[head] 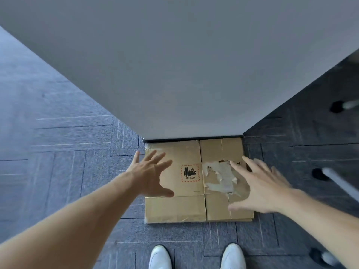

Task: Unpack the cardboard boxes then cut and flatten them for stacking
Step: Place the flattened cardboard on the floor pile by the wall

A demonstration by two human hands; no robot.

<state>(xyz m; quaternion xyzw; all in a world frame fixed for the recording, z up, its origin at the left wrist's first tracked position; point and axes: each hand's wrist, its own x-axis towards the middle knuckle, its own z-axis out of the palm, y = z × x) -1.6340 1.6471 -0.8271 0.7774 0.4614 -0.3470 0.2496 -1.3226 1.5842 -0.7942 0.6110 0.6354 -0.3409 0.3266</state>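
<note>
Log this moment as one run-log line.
flattened cardboard: lying on carpet against wall | left hand: open, spread over its left side | right hand: open, by torn label | contact: unclear

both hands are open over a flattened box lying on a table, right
Not a table: the flattened box lies on the carpeted floor, as the head view shows. The left hand and right hand are indeed open over it.

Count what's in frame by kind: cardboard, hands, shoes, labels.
Flattened cardboard: 1 visible, layers beneath unclear
Hands: 2, left hand, right hand
White shoes: 2, left shoe, right shoe
Labels: 2, UN 3481 label, torn label
Total: 7
</note>
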